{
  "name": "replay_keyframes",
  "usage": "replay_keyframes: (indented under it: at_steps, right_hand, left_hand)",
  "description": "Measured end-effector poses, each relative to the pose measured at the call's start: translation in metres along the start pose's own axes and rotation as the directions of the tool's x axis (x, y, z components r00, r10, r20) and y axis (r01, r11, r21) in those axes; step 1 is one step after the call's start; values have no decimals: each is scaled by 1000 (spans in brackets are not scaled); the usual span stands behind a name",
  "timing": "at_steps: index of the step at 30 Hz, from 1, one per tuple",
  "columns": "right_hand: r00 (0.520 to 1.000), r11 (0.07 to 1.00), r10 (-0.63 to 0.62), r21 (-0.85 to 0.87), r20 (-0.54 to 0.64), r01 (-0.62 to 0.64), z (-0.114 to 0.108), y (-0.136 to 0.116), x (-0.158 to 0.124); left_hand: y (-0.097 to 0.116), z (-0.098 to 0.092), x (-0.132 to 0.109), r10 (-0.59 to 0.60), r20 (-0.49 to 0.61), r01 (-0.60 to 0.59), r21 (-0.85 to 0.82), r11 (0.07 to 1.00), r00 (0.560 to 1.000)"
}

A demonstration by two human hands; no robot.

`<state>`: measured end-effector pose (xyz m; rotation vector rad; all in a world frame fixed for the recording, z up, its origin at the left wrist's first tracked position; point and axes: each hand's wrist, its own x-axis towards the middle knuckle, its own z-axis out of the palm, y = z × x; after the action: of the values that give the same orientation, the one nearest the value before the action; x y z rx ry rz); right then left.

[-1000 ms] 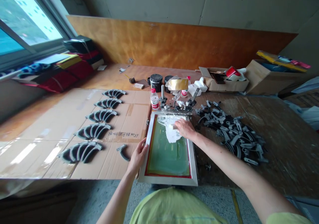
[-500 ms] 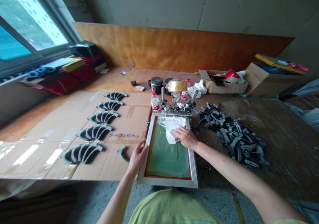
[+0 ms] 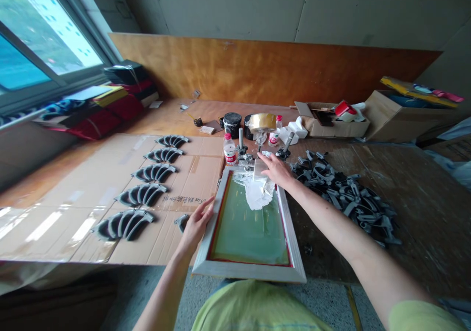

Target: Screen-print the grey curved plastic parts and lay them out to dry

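Note:
A screen printing frame [image 3: 296, 252] with a green mesh lies before me, its near end raised towards me. My left hand [image 3: 198, 220] holds its left rail. White ink [image 3: 258, 194] is smeared over the mesh's far part. At the far end a pale squeegee [image 3: 259, 168] stands tilted in the frame. My right hand [image 3: 278, 170] is right beside the squeegee with its fingers stretched out. Metal hinge clamps [image 3: 246, 160] sit behind the frame. A grey curved part [image 3: 181, 221] lies by my left hand, partly hidden.
Rows of grey curved parts [image 3: 123, 224] lie on cardboard [image 3: 83, 174] at left. A heap of similar parts [image 3: 346, 193] is on the right. Behind stand a bottle [image 3: 230, 150], black tubs [image 3: 232, 124], a tape roll [image 3: 262, 121] and an open box [image 3: 336, 127].
My right hand has moved the squeegee to the frame's far end and its fingers have straightened. The frame's near end has come up, with my left hand on the rail.

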<state>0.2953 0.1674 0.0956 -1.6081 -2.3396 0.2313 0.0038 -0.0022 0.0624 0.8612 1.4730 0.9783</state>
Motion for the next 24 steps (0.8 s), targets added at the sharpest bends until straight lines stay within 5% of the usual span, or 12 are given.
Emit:
replay_keyframes:
  at_steps: [5,8,13,16,19,21,24]
  right_hand:
    - [945,980,198,33,-259,-196,-10,47,-30]
    - [954,976,214,72,-208,-203,13,61,-66]
    - [999,996,43,83,-23,-41,62,37,-104]
    - [995,998,-35,53,90,31,67,18,-106]
    - [997,997,-56,54,46,53,58,-12,-112]
    - [988,986,-157,56,-8,157,57,-42,-125]
    - [910,907,-415,91,12,412,64,-72,-148]
  left_hand:
    - [58,5,11,178,-43,-182,-122,976,983]
    - [91,15,30,333,-70,-340,-240,909,940]
    - [121,26,49,403,-107,-416,-274,867,909]
    - [97,35,39,331,-176,-371,-319,872,927]
    - [42,57,12,41,76,-20,-256,966,996]
    - [3,73,-8,-186,257,232,-164,959,948]
    - [-40,77,-27,-282,232,327,-188,926,931]
